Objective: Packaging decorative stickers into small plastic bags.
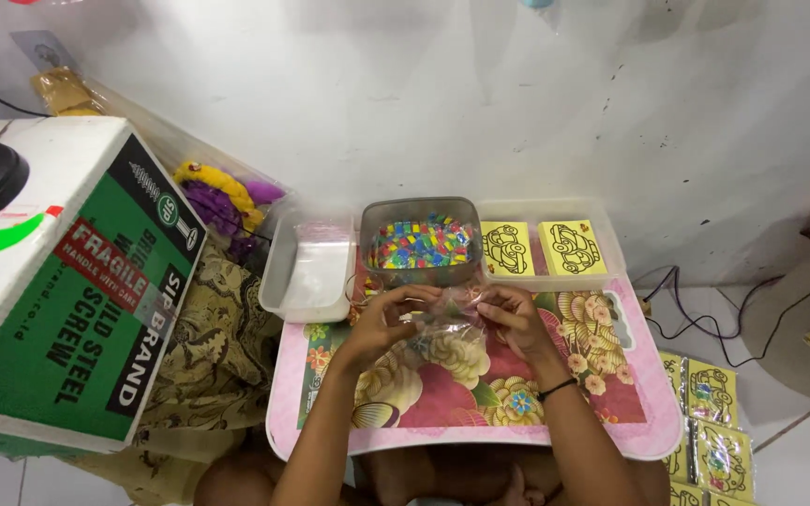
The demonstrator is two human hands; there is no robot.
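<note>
Between both hands [452, 319], indistinct clear bag [444, 314]

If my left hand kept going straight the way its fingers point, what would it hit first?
Probably the clear plastic bag that the left hand already pinches, then the right hand facing it. Depth is hard to judge.

A small pink floral table [611, 394] carried the work. Along its far edge sat a grey tub of coloured pieces [421, 242]. A clear tray [311, 267] lay left of the tub; a tray of yellow cards [546, 245] lay right.

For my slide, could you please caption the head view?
Both hands hold a small clear bag over a floral tray.
</note>
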